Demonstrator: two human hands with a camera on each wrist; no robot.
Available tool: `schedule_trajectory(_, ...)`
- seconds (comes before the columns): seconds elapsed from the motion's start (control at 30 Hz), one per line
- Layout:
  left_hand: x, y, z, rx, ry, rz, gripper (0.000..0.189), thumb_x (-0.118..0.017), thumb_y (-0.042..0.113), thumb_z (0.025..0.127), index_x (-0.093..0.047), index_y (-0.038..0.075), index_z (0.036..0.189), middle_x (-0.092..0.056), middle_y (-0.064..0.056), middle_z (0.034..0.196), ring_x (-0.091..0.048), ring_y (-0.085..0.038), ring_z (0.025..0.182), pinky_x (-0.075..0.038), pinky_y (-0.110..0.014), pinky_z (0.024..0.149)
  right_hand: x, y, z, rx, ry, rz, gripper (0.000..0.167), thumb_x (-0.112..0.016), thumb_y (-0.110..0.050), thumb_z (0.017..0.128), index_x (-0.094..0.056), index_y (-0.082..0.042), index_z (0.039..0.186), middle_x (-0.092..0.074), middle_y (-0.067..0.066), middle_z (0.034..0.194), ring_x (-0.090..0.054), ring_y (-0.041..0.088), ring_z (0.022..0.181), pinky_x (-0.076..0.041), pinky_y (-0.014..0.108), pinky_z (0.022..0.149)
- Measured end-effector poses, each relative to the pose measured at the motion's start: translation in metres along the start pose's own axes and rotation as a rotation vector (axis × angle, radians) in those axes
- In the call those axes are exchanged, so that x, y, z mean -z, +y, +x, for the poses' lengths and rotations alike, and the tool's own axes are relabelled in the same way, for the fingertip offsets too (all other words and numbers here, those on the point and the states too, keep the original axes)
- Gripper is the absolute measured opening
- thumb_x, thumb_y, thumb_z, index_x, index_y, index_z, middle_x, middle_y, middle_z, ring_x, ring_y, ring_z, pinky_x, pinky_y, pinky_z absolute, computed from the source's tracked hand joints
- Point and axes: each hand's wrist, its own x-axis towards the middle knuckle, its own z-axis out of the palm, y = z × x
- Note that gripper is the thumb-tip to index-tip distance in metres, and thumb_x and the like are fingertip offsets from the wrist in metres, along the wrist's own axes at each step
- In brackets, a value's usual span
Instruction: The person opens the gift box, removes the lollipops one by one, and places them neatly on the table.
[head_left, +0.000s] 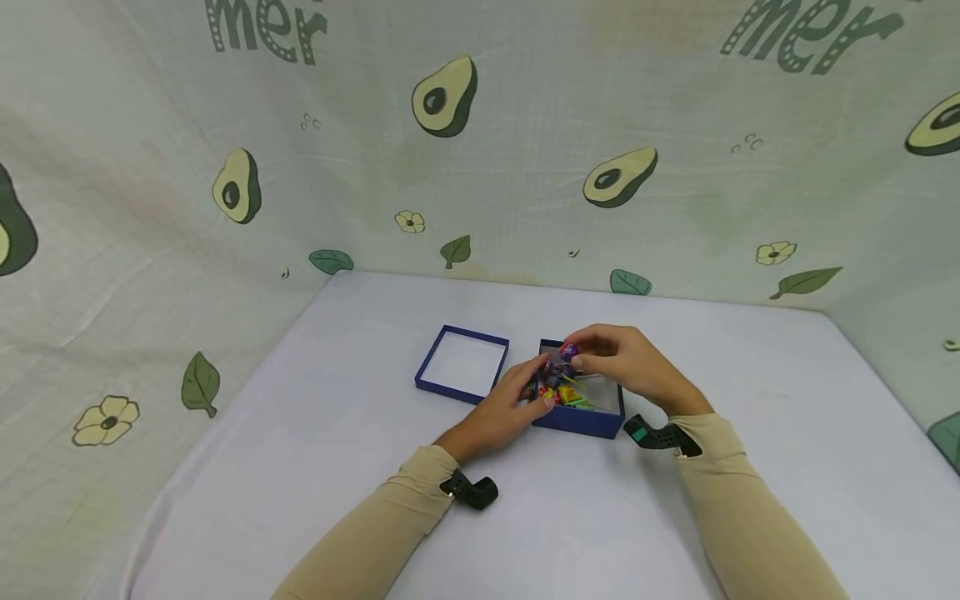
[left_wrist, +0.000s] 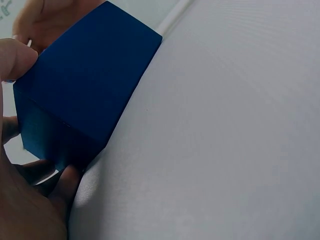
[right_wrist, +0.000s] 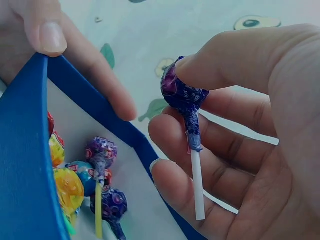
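Observation:
Between thumb and fingers, my right hand (head_left: 633, 367) pinches a lollipop in a dark purple wrapper (right_wrist: 185, 97). Its white stick points down across the curled fingers, beside the box's rim. My left hand (head_left: 498, 417) grips the left side of a blue box (head_left: 577, 422), with the thumb at a corner of the rim and fingers along the outer wall. Inside the white-lined box are several lollipops: a purple one with a yellow stick (right_wrist: 101, 152), a yellow one (right_wrist: 69, 187) and a partly covered blue one (right_wrist: 82, 175). The near wall hides part of the pile.
A blue-rimmed lid (head_left: 450, 391) with a white inside lies on the white table (head_left: 780, 400), left of the box and just beyond my left hand. Behind the table hangs a pale cloth (head_left: 525, 167) printed with avocados and leaves.

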Motion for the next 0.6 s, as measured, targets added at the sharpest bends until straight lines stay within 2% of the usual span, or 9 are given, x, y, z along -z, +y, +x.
schedule_trajectory(0.2, 0.000, 0.002, -0.001, -0.007, -0.002, -0.012, 0.068, -0.055, 0.043, 0.101, -0.021, 0.035, 0.160, -0.025, 0.003, 0.161, -0.029, -0.017, 0.144, -0.031, -0.041, 0.116, 0.009, 0.002, -0.008, -0.027, 0.028, -0.006, 0.032, -0.072, -0.029, 0.095, -0.067, -0.013, 0.123, -0.070, 0.004, 0.112, -0.066, 0.026, 0.103, -0.055, 0.050, 0.085)
schedule_trajectory(0.27, 0.000, 0.002, -0.001, -0.008, -0.004, -0.017, 0.068, -0.055, 0.043, 0.101, -0.022, 0.035, 0.160, -0.025, 0.003, 0.161, -0.029, -0.016, 0.144, -0.031, -0.040, 0.115, 0.010, 0.004, -0.011, -0.041, 0.033, -0.008, 0.033, -0.071, -0.030, 0.095, -0.067, -0.013, 0.123, -0.070, 0.004, 0.113, -0.065, 0.026, 0.103, -0.054, 0.052, 0.086)
schedule_trajectory(0.6, 0.000, 0.001, -0.002, -0.022, 0.003, -0.004, 0.068, -0.056, 0.042, 0.100, -0.025, 0.031, 0.160, -0.026, 0.003, 0.161, -0.028, -0.016, 0.145, -0.032, -0.038, 0.115, 0.019, 0.006, -0.029, -0.072, 0.068, -0.020, 0.034, -0.071, -0.030, 0.096, -0.067, -0.011, 0.123, -0.070, 0.005, 0.115, -0.064, 0.025, 0.105, -0.054, 0.028, 0.086)
